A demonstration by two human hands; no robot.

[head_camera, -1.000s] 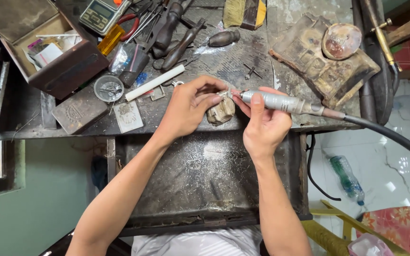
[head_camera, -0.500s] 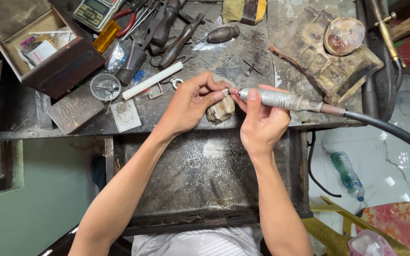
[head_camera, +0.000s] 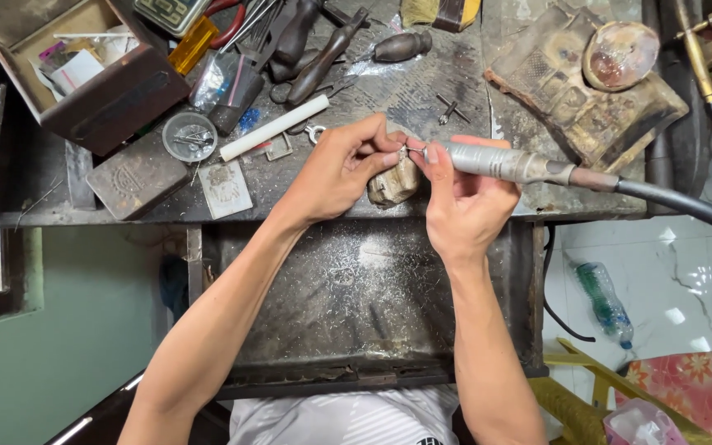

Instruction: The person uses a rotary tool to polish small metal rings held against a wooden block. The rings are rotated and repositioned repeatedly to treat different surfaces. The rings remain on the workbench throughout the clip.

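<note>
Pinching a small metal piece (head_camera: 403, 152) in my left hand (head_camera: 341, 169), fingers closed on it above the wooden peg (head_camera: 393, 183) at the worktop (head_camera: 463, 82) edge. My right hand (head_camera: 463, 202) grips the rotary handpiece (head_camera: 500, 162), its long axis running left-right, tip meeting the piece from the right.

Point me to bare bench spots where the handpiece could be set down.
Best: the strip between the white rod and the worn block, ahead of the left hand and right hand. The catch tray below is also bare. Crowded: tool pile, open box.
</note>
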